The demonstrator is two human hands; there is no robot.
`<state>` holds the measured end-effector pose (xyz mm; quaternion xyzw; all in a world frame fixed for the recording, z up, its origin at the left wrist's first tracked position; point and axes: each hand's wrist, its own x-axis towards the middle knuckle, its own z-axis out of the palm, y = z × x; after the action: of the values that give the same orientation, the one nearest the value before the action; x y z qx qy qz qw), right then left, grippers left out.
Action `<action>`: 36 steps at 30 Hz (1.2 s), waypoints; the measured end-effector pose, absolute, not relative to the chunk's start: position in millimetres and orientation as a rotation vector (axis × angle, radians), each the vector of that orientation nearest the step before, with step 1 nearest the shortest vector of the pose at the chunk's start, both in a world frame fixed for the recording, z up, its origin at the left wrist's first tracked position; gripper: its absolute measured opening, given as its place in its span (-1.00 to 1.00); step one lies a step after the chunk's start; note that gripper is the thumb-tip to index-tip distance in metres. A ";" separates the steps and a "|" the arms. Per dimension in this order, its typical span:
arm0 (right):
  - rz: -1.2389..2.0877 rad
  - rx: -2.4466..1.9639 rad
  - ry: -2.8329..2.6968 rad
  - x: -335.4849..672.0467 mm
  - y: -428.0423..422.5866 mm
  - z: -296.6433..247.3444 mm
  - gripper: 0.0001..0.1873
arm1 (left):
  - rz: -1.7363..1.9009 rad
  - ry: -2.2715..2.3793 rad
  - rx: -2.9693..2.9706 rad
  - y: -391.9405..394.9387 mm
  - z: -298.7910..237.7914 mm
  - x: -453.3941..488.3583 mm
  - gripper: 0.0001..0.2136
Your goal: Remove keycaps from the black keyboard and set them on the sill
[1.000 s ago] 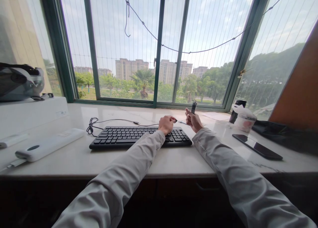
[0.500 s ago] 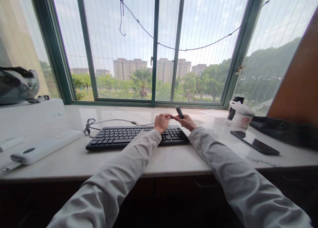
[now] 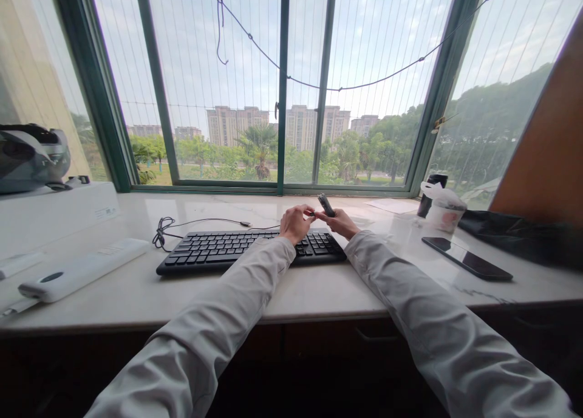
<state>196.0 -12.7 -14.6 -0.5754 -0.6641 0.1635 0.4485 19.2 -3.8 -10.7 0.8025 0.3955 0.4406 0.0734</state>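
My right hand (image 3: pixel 340 223) grips a small dark stick-shaped device (image 3: pixel 326 205), tilted up and to the left. My left hand (image 3: pixel 295 222) meets it from the left, fingers pinched at the device's lower end. Both hands hover just above the right end of a black keyboard (image 3: pixel 228 250), whose cable (image 3: pixel 191 223) runs coiled to the left. Both sleeves are light grey.
A black phone (image 3: pixel 467 259) lies flat at the right, behind it a white cup with a plastic bag (image 3: pixel 441 208) and a dark cup (image 3: pixel 430 193). A white power strip (image 3: pixel 82 270) and white box (image 3: pixel 54 214) stand at the left. Windows line the back of the pale counter (image 3: pixel 319 293).
My right hand brought the device down and left from an upright hold. My left hand rose off the keyboard and pinched its lower end. The view shifted slightly.
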 end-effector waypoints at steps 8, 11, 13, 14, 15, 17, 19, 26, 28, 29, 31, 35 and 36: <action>0.143 -1.641 -1.601 200.8 -11.6 -11.9 -0.55 | 1.107 1.343 2.446 -2.8 -12.5 16.5 -0.82; 0.016 -1.882 -1.586 203.9 -15.3 -10.4 -0.51 | 1.059 1.387 2.448 -3.3 -11.0 16.1 -0.79; 0.012 -2.047 -1.552 206.0 -16.2 -10.2 -0.39 | 1.036 1.429 2.444 -4.1 -9.9 15.9 -0.78; 0.037 -2.102 -1.539 207.0 -16.0 -10.2 -0.36 | 1.026 1.449 2.443 -4.5 -9.5 15.7 -0.77; 0.066 -2.137 -1.533 207.9 -15.3 -10.3 -0.35 | 1.017 1.466 2.445 -4.8 -9.2 15.5 -0.77; 0.100 -2.166 -1.544 209.1 -13.3 -10.7 -0.40 | 1.001 1.485 2.453 -5.4 -8.8 15.1 -0.76; 0.103 -2.173 -1.572 209.1 -11.3 -11.3 -0.47 | 0.995 1.490 2.463 -5.7 -8.6 14.7 -0.76; 0.107 -2.153 -1.695 201.1 -11.0 -14.3 -0.52 | 1.024 1.480 2.473 -5.5 -7.3 10.7 -0.80; 0.103 -2.152 -1.702 198.7 -12.4 -14.1 -0.51 | 1.037 1.486 2.488 -6.4 -5.3 8.4 -0.79; 0.099 -2.153 -1.704 197.6 -13.3 -13.7 -0.51 | 1.047 1.486 2.501 -6.9 -4.0 7.2 -0.79; 0.079 -2.160 -1.708 195.8 -15.8 -12.3 -0.50 | 1.060 1.485 2.532 -7.8 -1.0 4.7 -0.78; -0.018 -2.165 -1.705 193.7 -21.7 -8.2 -0.53 | 1.037 1.510 2.586 -4.9 3.5 -0.7 -0.78; -0.048 -2.173 -1.703 193.7 -23.0 -7.0 -0.54 | 1.020 1.525 2.599 -2.8 4.1 -2.2 -0.78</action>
<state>193.7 -23.0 -7.0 -0.7729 -0.6055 -0.0171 0.1890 -2.2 -2.8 4.1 0.8168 0.4794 0.3205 -0.0197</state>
